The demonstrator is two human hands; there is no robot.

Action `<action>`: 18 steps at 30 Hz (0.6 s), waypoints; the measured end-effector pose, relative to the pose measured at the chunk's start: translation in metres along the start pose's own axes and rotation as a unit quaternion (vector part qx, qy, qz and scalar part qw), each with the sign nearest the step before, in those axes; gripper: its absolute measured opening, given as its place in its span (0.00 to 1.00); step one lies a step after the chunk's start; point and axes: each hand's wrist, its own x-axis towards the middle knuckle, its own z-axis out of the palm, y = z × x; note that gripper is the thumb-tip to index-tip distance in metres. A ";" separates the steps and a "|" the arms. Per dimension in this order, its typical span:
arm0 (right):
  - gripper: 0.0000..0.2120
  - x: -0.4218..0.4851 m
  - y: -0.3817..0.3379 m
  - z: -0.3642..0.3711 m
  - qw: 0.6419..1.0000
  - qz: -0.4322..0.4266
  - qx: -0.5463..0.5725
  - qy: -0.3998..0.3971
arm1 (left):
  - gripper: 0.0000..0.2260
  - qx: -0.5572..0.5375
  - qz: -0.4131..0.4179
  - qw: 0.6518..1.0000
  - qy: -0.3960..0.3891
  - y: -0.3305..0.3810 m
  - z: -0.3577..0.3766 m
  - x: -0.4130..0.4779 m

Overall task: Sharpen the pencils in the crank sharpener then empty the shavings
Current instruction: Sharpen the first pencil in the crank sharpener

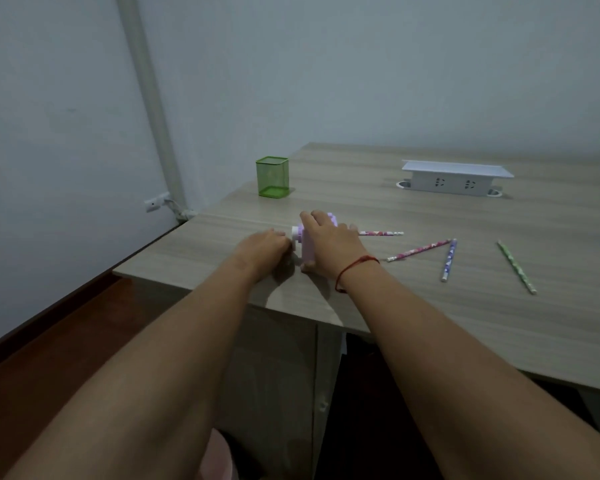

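A pink crank sharpener (306, 247) stands on the wooden table (430, 306) near its left front corner. My right hand (326, 245) lies over its top and grips the body. My left hand (265, 245) holds the white crank (295, 233) on the sharpener's left side. A pink patterned pencil (381, 233) sticks out of the sharpener's right side, level with the table. Three more pencils lie loose to the right: a pink one (418, 251), a purple one (449, 259) and a green one (516, 266).
A green mesh pencil cup (272, 176) stands at the table's back left. A white socket box (456, 178) sits at the back middle. The table's left edge drops to a dark red floor (49, 341). A wall outlet (155, 202) is on the left wall.
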 end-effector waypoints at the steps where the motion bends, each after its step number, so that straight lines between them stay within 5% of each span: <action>1: 0.39 -0.001 0.000 0.000 1.000 0.001 0.000 0.004 | 0.09 0.010 0.002 1.000 0.002 -0.003 -0.003 0.008; 18: 0.33 -0.007 -0.007 -0.014 0.999 0.016 -0.034 0.001 | 0.09 -0.021 0.032 0.987 0.154 -0.002 -0.041 0.001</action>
